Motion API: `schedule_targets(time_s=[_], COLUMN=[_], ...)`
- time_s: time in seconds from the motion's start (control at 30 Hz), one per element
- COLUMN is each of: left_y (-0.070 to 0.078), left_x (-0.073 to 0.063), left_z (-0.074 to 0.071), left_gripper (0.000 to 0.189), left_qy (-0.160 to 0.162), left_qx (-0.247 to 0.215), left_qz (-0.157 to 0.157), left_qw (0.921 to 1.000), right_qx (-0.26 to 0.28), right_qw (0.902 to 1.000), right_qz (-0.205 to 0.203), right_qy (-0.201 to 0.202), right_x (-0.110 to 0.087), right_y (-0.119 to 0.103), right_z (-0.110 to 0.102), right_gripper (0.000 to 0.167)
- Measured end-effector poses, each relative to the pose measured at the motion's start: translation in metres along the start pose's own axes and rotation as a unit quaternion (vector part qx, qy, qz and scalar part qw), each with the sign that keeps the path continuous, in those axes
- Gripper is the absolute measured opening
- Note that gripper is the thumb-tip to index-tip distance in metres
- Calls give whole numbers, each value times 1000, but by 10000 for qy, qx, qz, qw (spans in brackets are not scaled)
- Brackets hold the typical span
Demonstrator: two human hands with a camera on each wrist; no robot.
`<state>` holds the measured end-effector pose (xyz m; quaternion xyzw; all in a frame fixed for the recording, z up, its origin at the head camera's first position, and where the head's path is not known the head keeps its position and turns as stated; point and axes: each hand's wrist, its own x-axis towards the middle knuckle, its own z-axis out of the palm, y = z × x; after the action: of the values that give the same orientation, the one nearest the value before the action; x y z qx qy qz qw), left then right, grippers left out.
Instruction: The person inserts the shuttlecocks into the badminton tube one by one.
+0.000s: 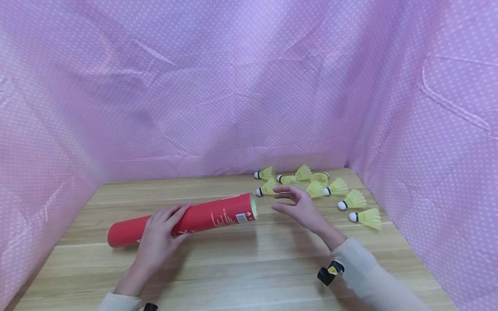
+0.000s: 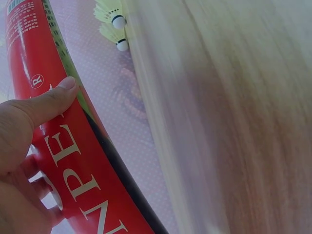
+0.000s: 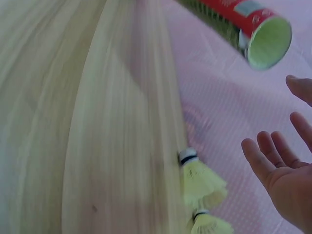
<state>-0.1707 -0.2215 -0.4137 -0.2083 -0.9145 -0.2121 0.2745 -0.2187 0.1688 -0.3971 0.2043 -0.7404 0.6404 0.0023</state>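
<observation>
A long red shuttlecock tube [image 1: 218, 214] lies across the front of me, gripped around its middle by my left hand [image 1: 157, 239]. Its open end points right and shows a pale green inside; a shadow falls on the table below that end. In the left wrist view the thumb [image 2: 53, 100] presses along the red side with large white letters. My right hand [image 1: 301, 211] hovers just right of the tube's mouth [image 3: 270, 43], fingers apart and holding nothing. Beyond it lie several yellow shuttlecocks [image 1: 354, 199] with white cork heads.
The shuttlecocks are scattered over the back right of the wooden table [image 1: 233, 268], one [image 1: 266, 173] near the back edge and another [image 1: 367, 218] near the right edge. Pink dotted cloth [image 1: 233, 86] hangs behind the table and along both sides.
</observation>
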Motion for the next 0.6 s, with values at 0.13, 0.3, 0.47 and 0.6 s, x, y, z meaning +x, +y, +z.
schedule_targets(time_s=[0.13, 0.3, 0.47, 0.6], left_y=[-1, -2, -2, -2], left_x=[-1, -1, -3, -3], left_z=[0, -1, -2, -2], left_gripper=[94, 96, 95, 94], left_qy=[-63, -87, -109, -112], left_qx=[1, 12, 27, 2], left_qz=[-31, -63, -104, -104], left_qw=[10000, 9999, 9999, 9999], right_qx=[-350, -951, -2018, -2727], right_qw=[9993, 9951, 9794, 9619], right_qz=[-91, -203, -24, -56], right_qy=[89, 205, 93, -205], right_x=[12, 29, 45, 57], right_y=[14, 25, 33, 43], right_z=[-10, -26, -35, -37], right_gripper=[47, 49, 54, 59])
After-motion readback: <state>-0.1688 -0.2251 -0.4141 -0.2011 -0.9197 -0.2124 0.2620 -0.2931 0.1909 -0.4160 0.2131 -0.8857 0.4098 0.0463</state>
